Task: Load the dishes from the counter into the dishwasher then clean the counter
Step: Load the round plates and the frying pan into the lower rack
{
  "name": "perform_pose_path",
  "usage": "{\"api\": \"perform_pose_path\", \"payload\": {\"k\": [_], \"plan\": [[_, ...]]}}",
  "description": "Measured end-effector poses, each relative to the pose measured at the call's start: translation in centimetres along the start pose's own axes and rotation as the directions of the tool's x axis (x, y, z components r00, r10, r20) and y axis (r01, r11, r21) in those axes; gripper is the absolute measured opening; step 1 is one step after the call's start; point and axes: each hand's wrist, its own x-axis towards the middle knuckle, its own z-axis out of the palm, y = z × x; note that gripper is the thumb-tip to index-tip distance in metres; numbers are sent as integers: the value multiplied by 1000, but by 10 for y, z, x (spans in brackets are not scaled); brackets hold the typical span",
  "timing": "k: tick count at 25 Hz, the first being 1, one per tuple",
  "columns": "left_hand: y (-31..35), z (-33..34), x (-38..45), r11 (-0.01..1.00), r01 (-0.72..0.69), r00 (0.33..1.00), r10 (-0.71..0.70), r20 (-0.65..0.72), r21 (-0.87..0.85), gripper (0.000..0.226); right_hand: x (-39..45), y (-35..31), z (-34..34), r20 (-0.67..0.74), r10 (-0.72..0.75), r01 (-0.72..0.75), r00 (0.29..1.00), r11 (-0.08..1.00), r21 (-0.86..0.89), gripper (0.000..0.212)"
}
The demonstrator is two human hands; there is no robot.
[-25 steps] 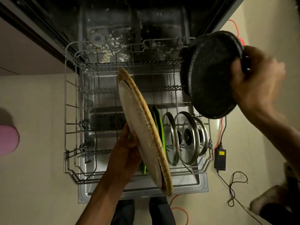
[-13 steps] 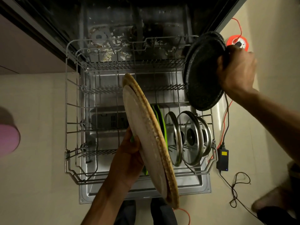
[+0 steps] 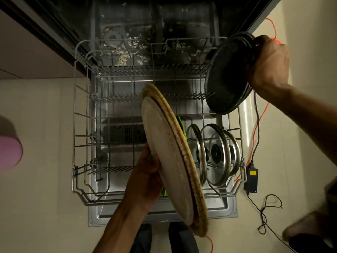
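Observation:
The dishwasher's lower wire rack (image 3: 80,114) is pulled out over the open door. My left hand (image 3: 145,181) grips a stack of large round plates (image 3: 164,154), pale face toward me with a woven brown rim behind, held on edge over the rack's middle. My right hand (image 3: 268,63) holds a stack of black speckled plates (image 3: 226,77) by the rim, tilted above the rack's far right corner. Three glass lids with steel rims (image 3: 215,154) stand upright at the right of the rack, with green plates (image 3: 182,126) between them and the big plates.
The dishwasher tub (image 3: 127,39) at the back has food scraps on its floor. A black power adapter (image 3: 251,178) and orange and black cables (image 3: 264,212) lie on the floor to the right. A pink object (image 3: 9,154) sits at the left edge.
My right hand has brought the black plates left and down toward the rack's far right corner. The large plates in my left hand shifted slightly lower.

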Motion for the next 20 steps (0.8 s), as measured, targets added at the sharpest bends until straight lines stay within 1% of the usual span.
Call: {"api": "perform_pose_path", "payload": {"k": [2, 3, 4, 5, 7, 8, 9, 10, 11, 12, 13, 14, 15, 17, 18, 19, 20], "plan": [[0, 4, 0, 997, 11, 1000, -9, 30, -75, 80, -2, 3, -2, -40, -12, 13, 999, 1000, 28, 37], [-1, 2, 3, 995, 16, 1000, -14, 21, -99, 79, -6, 4, -6, -58, -1, 3, 998, 999, 39, 38], [-1, 3, 4, 994, 23, 1000, -21, 21, -107, 80, -12, 3, -11, -93, 7, -3, 996, 999, 38, 38], [-1, 4, 5, 994, 24, 1000, -23, 13, -110, 83, -19, 1, -17, -93, 27, -21, 995, 998, 62, 37], [0, 2, 6, 993, 34, 999, -33, 12, -113, 89, -44, -10, -30, -32, 37, -31, 999, 984, 178, 29], [1, 4, 5, 995, 23, 1000, -22, 15, -102, 89, -65, -18, -37, 43, 33, -44, 999, 962, 269, 22], [1, 4, 6, 997, 12, 1000, -13, -7, -80, 88, -90, -29, -46, 133, 18, -67, 991, 925, 375, 18], [1, 6, 6, 999, 2, 999, -4, -36, -50, 86, -116, -40, -55, 218, -22, -90, 976, 868, 488, 20], [0, 5, 8, 1000, -4, 997, 3, -75, -19, 85, -141, -52, -65, 297, -75, -126, 952, 787, 604, 26], [1, 6, 10, 1000, -11, 993, 13, -118, 17, 87, -164, -64, -74, 338, -149, -142, 929, 701, 699, 33], [2, 6, 12, 999, -18, 989, 24, -145, 46, 93, -182, -71, -79, 351, -219, -134, 911, 646, 751, 38], [3, 7, 13, 997, -16, 988, 28, -151, 75, 100, -196, -75, -81, 341, -283, -92, 896, 633, 768, 41], [3, 7, 14, 995, -12, 989, 26, -144, 100, 101, -207, -78, -80, 321, -322, -34, 891, 658, 753, 42], [4, 7, 15, 990, 0, 988, 22, -156, 141, 87, -214, -77, -72, 290, -343, 80, 894, 758, 647, 43], [3, 8, 16, 987, 10, 986, 16, -164, 159, 82, -214, -78, -67, 268, -322, 115, 908, 807, 580, 43], [2, 7, 18, 986, 15, 988, 11, -154, 167, 81, -215, -79, -64, 245, -301, 131, 922, 836, 534, 43], [1, 7, 18, 987, 16, 991, 5, -134, 158, 82, -217, -84, -64, 217, -290, 142, 932, 844, 517, 42]]}}
